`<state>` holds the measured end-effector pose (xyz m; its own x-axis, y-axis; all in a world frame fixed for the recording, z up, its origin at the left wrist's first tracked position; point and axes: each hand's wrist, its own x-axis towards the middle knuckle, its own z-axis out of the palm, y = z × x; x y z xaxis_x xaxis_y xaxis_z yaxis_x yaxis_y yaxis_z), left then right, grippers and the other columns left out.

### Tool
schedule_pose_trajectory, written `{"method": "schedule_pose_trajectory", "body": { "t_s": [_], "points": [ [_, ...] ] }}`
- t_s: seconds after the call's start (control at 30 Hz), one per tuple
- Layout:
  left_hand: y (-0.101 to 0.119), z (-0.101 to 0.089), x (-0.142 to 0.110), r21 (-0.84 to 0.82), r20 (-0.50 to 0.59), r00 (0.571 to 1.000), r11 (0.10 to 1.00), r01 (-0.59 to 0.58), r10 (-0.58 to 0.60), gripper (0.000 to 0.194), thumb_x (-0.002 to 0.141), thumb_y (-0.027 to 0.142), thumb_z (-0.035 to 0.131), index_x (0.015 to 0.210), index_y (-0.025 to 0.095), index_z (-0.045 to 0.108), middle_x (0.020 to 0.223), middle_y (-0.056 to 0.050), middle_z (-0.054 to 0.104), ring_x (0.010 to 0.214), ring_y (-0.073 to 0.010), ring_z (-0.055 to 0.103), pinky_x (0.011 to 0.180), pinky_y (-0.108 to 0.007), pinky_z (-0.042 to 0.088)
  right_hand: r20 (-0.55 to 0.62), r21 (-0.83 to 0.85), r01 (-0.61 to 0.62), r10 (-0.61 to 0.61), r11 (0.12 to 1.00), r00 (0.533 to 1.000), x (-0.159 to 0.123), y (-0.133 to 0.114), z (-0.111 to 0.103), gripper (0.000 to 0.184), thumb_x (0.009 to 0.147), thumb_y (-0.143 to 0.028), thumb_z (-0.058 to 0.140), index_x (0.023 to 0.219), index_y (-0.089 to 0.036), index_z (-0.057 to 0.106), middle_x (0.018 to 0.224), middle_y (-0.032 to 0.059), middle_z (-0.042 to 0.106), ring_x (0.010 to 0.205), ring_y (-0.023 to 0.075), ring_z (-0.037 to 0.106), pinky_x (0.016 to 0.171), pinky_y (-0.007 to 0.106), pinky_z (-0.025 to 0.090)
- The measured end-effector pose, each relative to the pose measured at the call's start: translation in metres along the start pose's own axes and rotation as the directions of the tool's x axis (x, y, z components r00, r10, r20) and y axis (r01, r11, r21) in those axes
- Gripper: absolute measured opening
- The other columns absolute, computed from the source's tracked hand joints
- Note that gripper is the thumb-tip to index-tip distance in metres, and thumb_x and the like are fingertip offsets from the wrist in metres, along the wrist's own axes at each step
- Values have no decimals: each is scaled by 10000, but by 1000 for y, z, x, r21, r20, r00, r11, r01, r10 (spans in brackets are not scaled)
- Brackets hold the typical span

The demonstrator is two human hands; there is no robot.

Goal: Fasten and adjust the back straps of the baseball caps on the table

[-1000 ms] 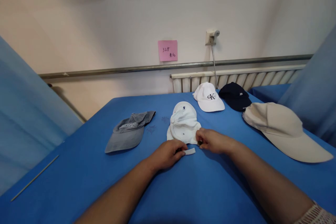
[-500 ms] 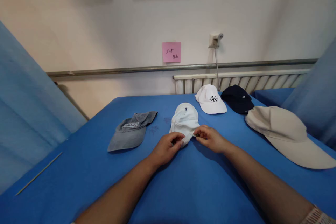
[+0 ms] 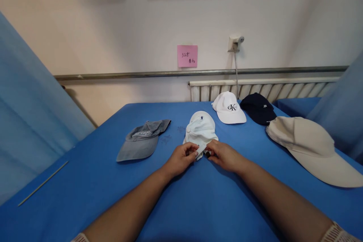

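A pale, off-white baseball cap (image 3: 200, 126) with a small dark emblem lies in the middle of the blue-covered table (image 3: 181, 204), its brim pointing away from me. My left hand (image 3: 183, 157) pinches the near left side of its back strap between thumb and fingers. Opposite it, my right hand (image 3: 222, 154) is closed on the near right side of the cap's back, close to the other hand. A small dark piece shows at the right fingertips; what it is I cannot make out.
Left of my hands lies a grey cap (image 3: 141, 141), with a thin stick (image 3: 42, 184) farther left. A white cap (image 3: 229, 107), a navy cap (image 3: 258, 108) and a large beige cap (image 3: 309, 143) lie to the right. Behind the table are a radiator (image 3: 263, 89) and wall rail (image 3: 141, 75).
My right hand has moved left and slightly nearer, bringing the right part of the cap's back closer to my left hand. The left hand stays in nearly the same place.
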<state>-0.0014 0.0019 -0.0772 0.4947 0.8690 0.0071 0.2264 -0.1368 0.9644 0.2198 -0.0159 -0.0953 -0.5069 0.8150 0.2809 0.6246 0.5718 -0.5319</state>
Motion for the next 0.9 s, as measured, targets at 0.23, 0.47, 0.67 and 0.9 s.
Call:
{"method": "schedule_pose_trajectory", "body": {
  "t_s": [0.23,0.47,0.67,0.9],
  "points": [
    [-3,-2,2,-30,43,999,1000,4,-3,239,784,316,647,923,122,635,758,-4,600,625,-107,518,592,-232,411,43,-63,17,-14,998,999,3,-4,4,215,847,-142,568,1053,-205,564,1043,62,597,944,194,569,810,296,436],
    [0,-1,1,-46,33,999,999,30,-29,252,770,337,659,906,127,636,730,5,592,607,-104,511,576,-229,402,0,-43,16,-16,999,1000,4,-3,4,134,835,-148,571,960,-191,546,923,42,596,812,169,567,723,271,434],
    [-1,-1,2,-95,10,999,995,34,-33,297,757,384,685,894,126,628,719,2,597,606,-108,518,575,-233,411,-8,-32,40,-41,999,999,1,-2,2,136,844,-132,550,964,-197,551,905,34,582,796,162,551,719,271,432],
    [0,0,1,-119,13,999,992,53,-51,310,741,390,697,890,125,633,738,0,599,606,-102,516,569,-226,407,-101,39,59,-55,997,993,3,5,6,194,874,-141,517,1045,-206,580,944,51,569,795,161,559,735,292,466]
  ]
}}
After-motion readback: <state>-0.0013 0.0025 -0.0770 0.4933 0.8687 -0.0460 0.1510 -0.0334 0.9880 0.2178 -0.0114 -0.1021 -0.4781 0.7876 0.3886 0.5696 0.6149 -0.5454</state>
